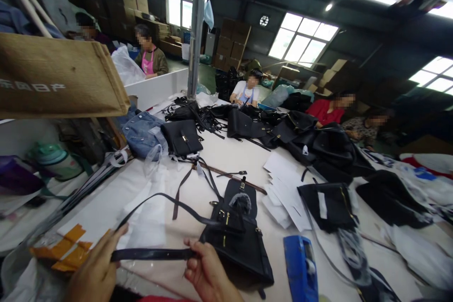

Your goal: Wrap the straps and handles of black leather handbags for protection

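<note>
A black strap (152, 254) is stretched between my two hands above the near part of the table. My left hand (97, 264) has its fingers pressed together around the strap's looped end. The other end is pinched in the fingers of my right hand (205, 264), beside a black bag (240, 250). This bag lies with its flap folded away, showing gold zippers and buckles. Clear plastic wrap (241, 202) sits near its flap. The strap curves up from my left hand and runs back to the bag.
A blue tape dispenser (300, 269) stands right of the bag. White sheets (286, 193), a black bag (329, 205) and a heap of black bags (332, 146) lie beyond. A brown bag (60, 75) juts in upper left. Several people sit across the table.
</note>
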{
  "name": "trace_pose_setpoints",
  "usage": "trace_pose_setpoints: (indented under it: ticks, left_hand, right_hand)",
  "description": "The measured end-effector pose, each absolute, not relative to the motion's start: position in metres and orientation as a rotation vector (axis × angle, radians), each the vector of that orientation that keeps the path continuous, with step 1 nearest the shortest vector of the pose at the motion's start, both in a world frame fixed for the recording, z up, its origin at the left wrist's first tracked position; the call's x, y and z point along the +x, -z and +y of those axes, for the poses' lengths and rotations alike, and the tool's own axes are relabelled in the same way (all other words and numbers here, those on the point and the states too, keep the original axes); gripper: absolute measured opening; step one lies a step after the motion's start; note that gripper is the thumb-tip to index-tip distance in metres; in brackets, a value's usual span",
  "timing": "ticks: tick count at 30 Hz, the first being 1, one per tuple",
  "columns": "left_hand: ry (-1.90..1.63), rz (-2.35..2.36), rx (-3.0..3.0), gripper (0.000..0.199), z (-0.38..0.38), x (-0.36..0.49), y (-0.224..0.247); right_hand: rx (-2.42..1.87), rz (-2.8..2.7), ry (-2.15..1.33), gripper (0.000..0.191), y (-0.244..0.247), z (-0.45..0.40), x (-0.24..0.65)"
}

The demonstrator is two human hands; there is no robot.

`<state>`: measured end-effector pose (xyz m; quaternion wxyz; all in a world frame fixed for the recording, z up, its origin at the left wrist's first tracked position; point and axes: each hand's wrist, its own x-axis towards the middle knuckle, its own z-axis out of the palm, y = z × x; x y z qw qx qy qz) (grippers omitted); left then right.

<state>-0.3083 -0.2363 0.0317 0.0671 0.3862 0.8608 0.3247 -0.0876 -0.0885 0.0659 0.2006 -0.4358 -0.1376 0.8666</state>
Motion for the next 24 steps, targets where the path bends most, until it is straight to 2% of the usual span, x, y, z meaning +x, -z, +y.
trace_pose_setpoints:
  ticks: [5, 9, 14, 17, 20, 24]
  left_hand:
    - [-0.885, 2.233, 0.865, 0.061, -0.205, -0.275, -0.015]
    - [-1.0, 2.168, 1.094, 0.067, -0.187, -0.26, -0.021]
    - [-0.995, 2.033, 1.456, 0.075, -0.163, -0.249, -0.004]
    - [-0.803, 2.022, 1.434, 0.076, -0.154, -0.244, 0.034]
    - [-0.581, 2.067, 1.382, 0.075, -0.148, -0.235, 0.066]
    - [-0.238, 2.141, 1.378, 0.061, -0.141, -0.227, 0.068]
  right_hand:
    - [-1.342, -0.329, -2.312, 0.028, -0.058, -0.084, -0.054]
    - [-1.159, -0.587, -2.179, 0.038, -0.068, -0.072, -0.042]
    - [-1.418, -0.987, -2.132, 0.052, -0.03, -0.053, -0.027]
    - [-1.554, -1.366, -2.02, 0.059, -0.005, -0.036, -0.018]
    - [-1.606, -1.594, -1.99, 0.058, 0.0, -0.016, -0.012]
    - [-1.668, -1.827, -1.814, 0.046, -0.002, 0.012, -0.013]
